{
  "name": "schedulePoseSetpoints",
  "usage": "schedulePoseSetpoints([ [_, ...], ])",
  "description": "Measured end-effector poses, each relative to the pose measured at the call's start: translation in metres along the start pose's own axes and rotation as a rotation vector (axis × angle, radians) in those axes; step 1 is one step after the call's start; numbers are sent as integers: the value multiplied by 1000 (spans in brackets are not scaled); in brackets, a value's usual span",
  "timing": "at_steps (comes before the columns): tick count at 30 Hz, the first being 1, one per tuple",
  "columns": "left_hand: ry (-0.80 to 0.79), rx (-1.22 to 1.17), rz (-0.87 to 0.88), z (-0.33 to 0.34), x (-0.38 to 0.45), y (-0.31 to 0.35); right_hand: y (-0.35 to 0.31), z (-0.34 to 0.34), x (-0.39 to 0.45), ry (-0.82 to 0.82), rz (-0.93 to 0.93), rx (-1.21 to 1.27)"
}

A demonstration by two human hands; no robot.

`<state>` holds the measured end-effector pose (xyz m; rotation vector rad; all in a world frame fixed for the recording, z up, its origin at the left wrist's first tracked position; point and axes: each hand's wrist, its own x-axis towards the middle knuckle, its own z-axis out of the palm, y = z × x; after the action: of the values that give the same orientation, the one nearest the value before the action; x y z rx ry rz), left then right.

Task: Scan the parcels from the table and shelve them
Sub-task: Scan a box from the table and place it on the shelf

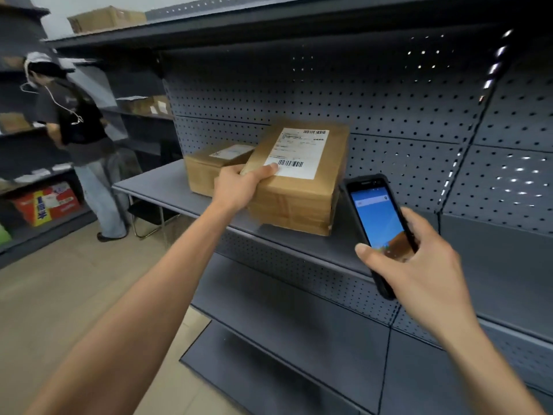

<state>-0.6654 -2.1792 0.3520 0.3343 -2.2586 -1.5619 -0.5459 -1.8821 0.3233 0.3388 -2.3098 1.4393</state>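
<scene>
right hand [419,265] gripping scanner [380,229], parcel [299,187] overhanging shelf edge [179,202]

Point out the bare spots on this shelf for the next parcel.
The shelf is bare right of the held parcel, behind the phone, and along its front-left edge. It is crowded at the back left, where the second parcel sits close beside the held one.
</scene>
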Motion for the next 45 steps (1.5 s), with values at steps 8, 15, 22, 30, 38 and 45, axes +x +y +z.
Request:
schedulePoseSetpoints([
  [8,-45,67,-42,26,35,-5,14,-3,14,52,78,-57],
  [15,-20,119,-56,36,54,-10,21,-2,22,26,114,-56],
  [22,145,403,377,46,34,-5,29,0,29,23,137,-62],
  [30,91,841,693,81,-15,-10,36,3,36,8,148,-58],
  [38,41,790,691,69,10,-20,48,6,40,1,149,-65],
  [45,1,740,687,65,7,-21,39,13,30,19,142,-118],
])
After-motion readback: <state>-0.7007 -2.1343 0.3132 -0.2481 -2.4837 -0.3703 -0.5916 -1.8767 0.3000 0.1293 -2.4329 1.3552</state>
